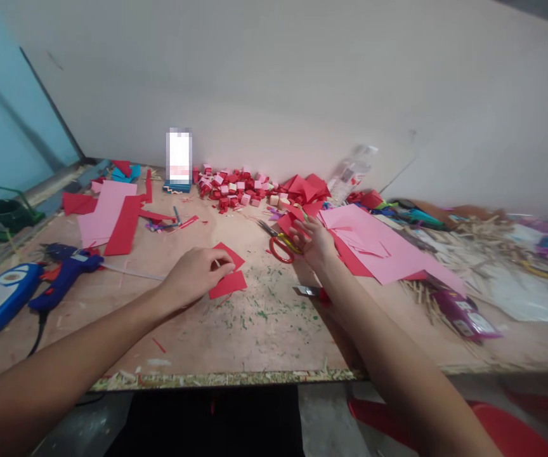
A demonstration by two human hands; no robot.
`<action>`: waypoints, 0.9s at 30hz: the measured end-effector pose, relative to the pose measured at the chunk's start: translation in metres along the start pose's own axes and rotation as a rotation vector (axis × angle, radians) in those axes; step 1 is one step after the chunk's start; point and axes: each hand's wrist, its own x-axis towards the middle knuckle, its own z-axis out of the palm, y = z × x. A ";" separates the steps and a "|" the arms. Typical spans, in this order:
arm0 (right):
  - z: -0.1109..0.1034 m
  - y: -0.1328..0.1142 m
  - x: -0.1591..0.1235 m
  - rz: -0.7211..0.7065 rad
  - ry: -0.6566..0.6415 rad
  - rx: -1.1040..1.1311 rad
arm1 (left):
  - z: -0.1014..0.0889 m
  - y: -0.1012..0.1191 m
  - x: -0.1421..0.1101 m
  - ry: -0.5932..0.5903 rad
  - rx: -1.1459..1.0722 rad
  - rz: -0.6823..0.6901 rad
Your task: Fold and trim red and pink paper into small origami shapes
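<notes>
The left hand [195, 274] rests low over the table [274, 349], thumb and forefinger bent toward each other at two small red paper pieces, the upper piece [229, 250] and the lower piece [228, 285]; whether it pinches either is unclear. The right hand [316, 242] is released, its fingers loosely spread beside the scissors [276, 237], which have red and yellow handles and blades angled away to the left; contact with them cannot be made out. A utility knife [307, 291] shows its blade below the right hand, partly hidden by the forearm. Pink paper sheets [392, 251] lie to the right, a blue glue gun [67, 276] to the left. Near the wall, a heap of small red and pink paper cubes [240, 187] sits left of a clear plastic bottle [356, 171]
</notes>
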 end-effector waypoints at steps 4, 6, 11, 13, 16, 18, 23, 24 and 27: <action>0.005 -0.005 -0.005 0.035 0.103 0.050 | 0.000 -0.002 0.000 -0.010 0.084 0.038; 0.006 -0.011 -0.004 -0.043 0.112 0.007 | 0.000 -0.004 -0.001 -0.022 0.152 0.091; 0.012 -0.041 0.026 -0.138 0.208 -0.044 | 0.003 -0.008 -0.001 -0.115 0.347 0.303; 0.016 -0.056 0.045 -0.177 0.239 -0.039 | 0.002 -0.008 0.001 -0.140 0.403 0.343; 0.021 -0.074 0.070 -0.202 0.240 -0.079 | 0.000 -0.008 0.003 -0.170 0.461 0.387; 0.022 -0.079 0.078 -0.119 0.222 -0.120 | 0.000 -0.009 0.003 -0.174 0.483 0.403; 0.020 -0.076 0.074 -0.048 0.178 -0.205 | 0.006 -0.020 0.002 -0.114 0.554 0.305; 0.019 -0.075 0.071 -0.044 0.159 -0.226 | 0.008 -0.021 0.002 -0.104 0.562 0.281; 0.009 -0.075 0.058 -0.106 0.043 -0.409 | 0.007 -0.025 0.005 -0.106 0.546 0.247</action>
